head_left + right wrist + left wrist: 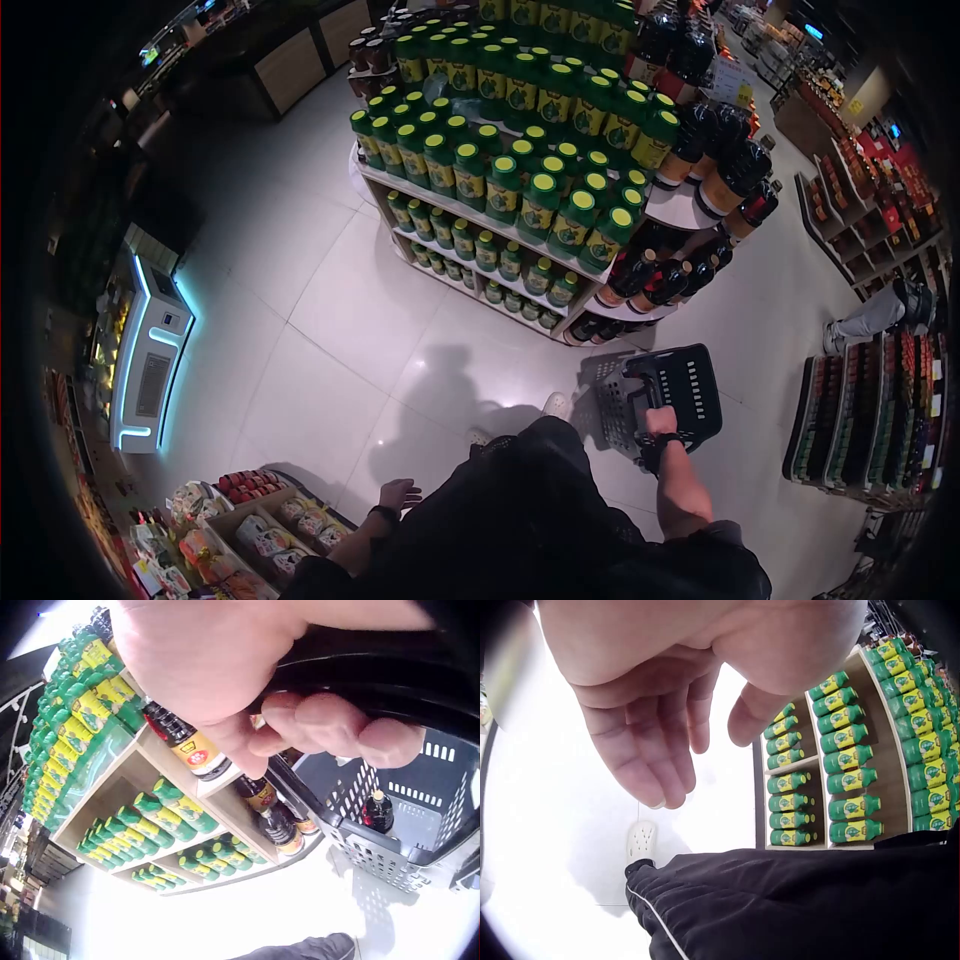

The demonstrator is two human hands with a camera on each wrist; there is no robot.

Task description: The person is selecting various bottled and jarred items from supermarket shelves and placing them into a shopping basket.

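My right hand [661, 421] grips the black handle [352, 675] of a dark grey shopping basket [690, 385], its fingers curled round the bar. In the right wrist view a dark bottle [378, 812] with a light cap stands inside the basket. My left hand [400, 494] hangs at my left side and holds nothing. Its fingers [641, 769] are loosely bent in the left wrist view, above the pale floor and a light perforated shoe [641, 841].
Ahead stands a display shelf [480, 285] packed with green bottles [505, 185] with yellow caps. Large dark bottles [735, 175] fill its right end. A glowing white counter [155, 360] is at left, packaged goods [270, 540] lower left. Another person's legs [870, 315] show at right.
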